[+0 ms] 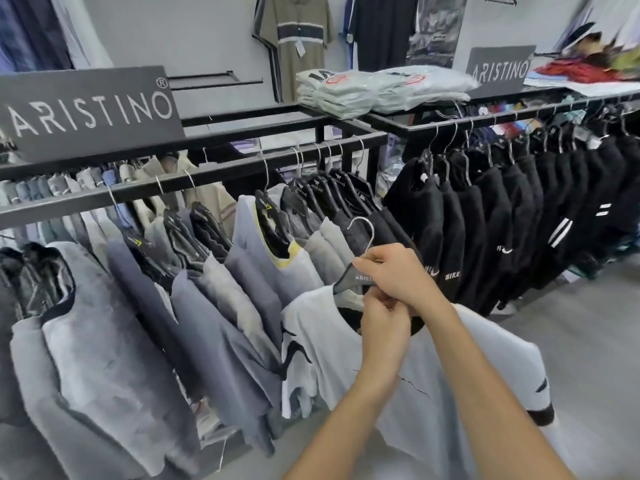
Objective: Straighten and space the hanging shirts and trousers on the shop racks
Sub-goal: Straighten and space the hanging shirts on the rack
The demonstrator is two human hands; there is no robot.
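Grey floor point(588, 323), black racks point(207, 181). Right fingers point(369, 267) grip hanger point(348, 282); left fingers point(379, 304) pinch white shirt point(325, 344).

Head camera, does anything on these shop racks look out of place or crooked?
Yes. One white T-shirt with a black collar is off the black metal rail: the right hand grips its black plastic hanger, the left hand pinches the neckline. Grey shirts on it hang unevenly spaced.
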